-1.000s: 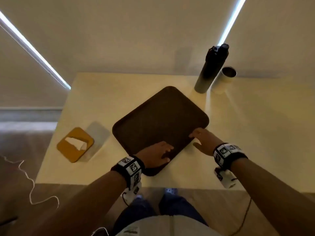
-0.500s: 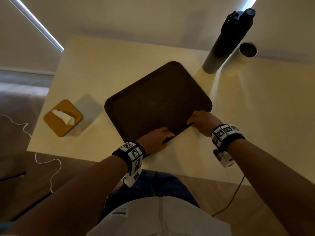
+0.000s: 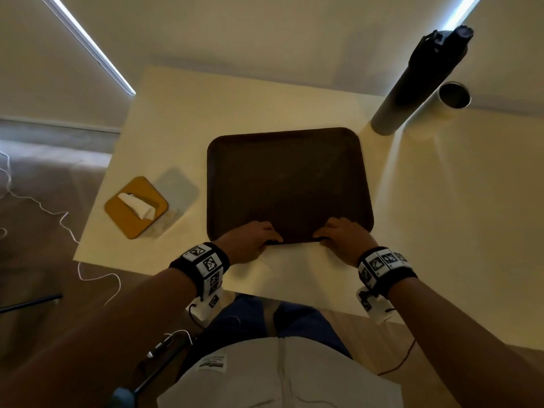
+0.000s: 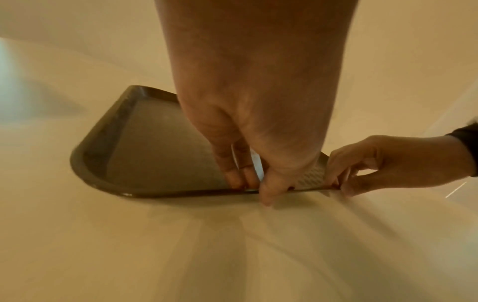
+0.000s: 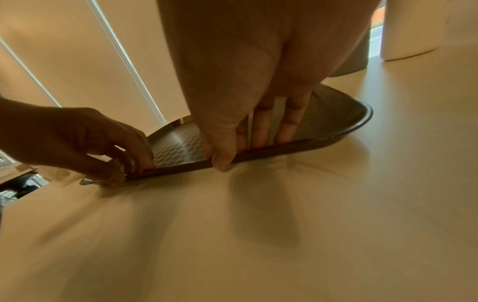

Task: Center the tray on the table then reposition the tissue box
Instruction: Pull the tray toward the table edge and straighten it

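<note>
A dark brown tray [image 3: 288,184] lies square on the cream table [image 3: 441,201], its near rim toward me. My left hand [image 3: 253,240] pinches that near rim left of the middle, fingers inside the tray [image 4: 108,143] and thumb under the edge. My right hand [image 3: 341,235] pinches the same rim to the right, fingers inside the tray [image 5: 344,114], thumb at the rim's outside. A yellow-topped tissue box [image 3: 136,207] with a white tissue sticking out stands left of the tray near the table's left edge, untouched.
A tall dark bottle [image 3: 418,83] and a metal cup [image 3: 454,95] stand at the back right, close to the tray's far right corner. The table's left edge drops to the floor, where a white cable [image 3: 67,225] trails.
Both hands have turned the tray from a diagonal lie to square with the table. The hands went from resting at its corner to pinching its near rim.
</note>
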The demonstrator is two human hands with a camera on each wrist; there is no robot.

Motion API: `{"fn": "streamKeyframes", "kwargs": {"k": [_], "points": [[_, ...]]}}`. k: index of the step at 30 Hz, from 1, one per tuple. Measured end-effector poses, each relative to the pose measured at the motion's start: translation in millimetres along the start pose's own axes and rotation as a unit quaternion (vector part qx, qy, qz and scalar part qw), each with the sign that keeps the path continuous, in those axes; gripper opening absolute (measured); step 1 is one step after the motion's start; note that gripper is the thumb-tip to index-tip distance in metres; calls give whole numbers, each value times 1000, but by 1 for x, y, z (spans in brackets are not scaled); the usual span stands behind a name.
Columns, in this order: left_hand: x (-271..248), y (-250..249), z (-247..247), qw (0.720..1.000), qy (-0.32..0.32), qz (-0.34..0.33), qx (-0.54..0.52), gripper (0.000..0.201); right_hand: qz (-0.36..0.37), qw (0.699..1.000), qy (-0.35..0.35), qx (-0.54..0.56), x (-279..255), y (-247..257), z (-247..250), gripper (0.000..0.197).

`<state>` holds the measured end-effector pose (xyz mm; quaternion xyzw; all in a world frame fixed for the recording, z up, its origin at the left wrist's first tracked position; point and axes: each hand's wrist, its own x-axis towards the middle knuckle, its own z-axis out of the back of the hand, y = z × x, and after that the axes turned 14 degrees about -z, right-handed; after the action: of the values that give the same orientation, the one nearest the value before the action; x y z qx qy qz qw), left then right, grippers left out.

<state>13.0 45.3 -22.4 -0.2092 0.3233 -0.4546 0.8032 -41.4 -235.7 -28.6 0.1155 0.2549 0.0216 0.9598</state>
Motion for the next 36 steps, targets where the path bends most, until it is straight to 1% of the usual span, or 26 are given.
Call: {"fn": "streamKeyframes", "kwargs": {"k": [7,11,14,15,17,19,21,23,25,29,32,34,36], "points": [[-16,46,34,1000,-6,4,16,43,-54,998,-4,33,23,48,-2,30],[-16,65,49,1000,-17,1,17,43,-89,994,-29,59,32,64,2,29],[-17,71,56,999,-21,21,13,41,-118,989,-28,83,35,70,5,28],[-18,73,56,999,-30,33,23,42,-131,987,-29,92,34,70,6,29],[-23,76,56,994,-58,69,68,53,-158,981,-54,96,30,67,5,37],[-30,78,56,983,-86,126,99,71,-191,974,-90,86,23,59,4,51],[-36,78,57,971,-108,182,109,85,-240,961,-111,84,15,50,4,68],[-40,78,59,960,-117,222,125,93,-289,947,-117,80,8,42,3,84],[-42,78,64,951,-112,248,147,97,-323,937,-109,73,4,34,2,93],[-47,85,73,932,-94,297,185,106,-342,933,-89,62,2,23,1,97],[-50,92,79,918,-67,337,197,114,-345,933,-79,71,6,20,1,100],[-51,95,82,912,-48,356,199,111,-345,931,-80,84,8,18,1,101],[-50,98,85,912,-32,360,192,107,-345,931,-80,88,10,16,0,101]]}}
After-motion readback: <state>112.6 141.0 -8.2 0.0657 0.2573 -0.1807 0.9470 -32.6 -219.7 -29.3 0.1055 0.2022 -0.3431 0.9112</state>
